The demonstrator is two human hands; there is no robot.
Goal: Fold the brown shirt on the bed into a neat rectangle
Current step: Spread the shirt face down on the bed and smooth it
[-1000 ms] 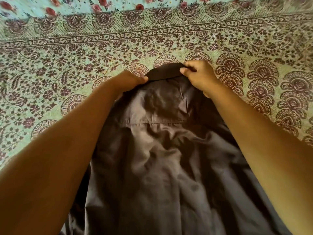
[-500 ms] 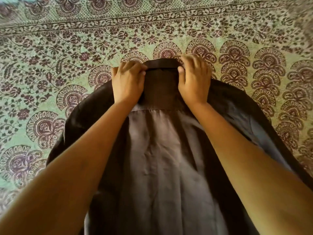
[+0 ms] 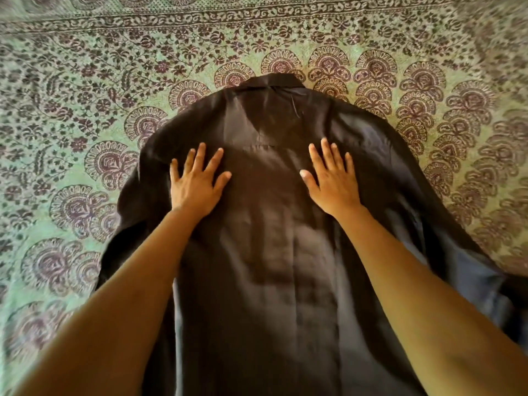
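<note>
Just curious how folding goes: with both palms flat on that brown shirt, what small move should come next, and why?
Probably slide both palms down the back to smooth it before any fold. The left hand and right hand lie flat, fingers spread, on the upper back of the brown shirt; creases show below them, and its sides lie spread.

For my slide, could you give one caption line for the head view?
Both hands, left hand and right hand, press flat on the brown shirt spread over the patterned bedsheet.

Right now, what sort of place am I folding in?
Probably a bedroom: a printed floral bedspread fills the view, and the brown shirt lies spread on it under both flat hands.
</note>
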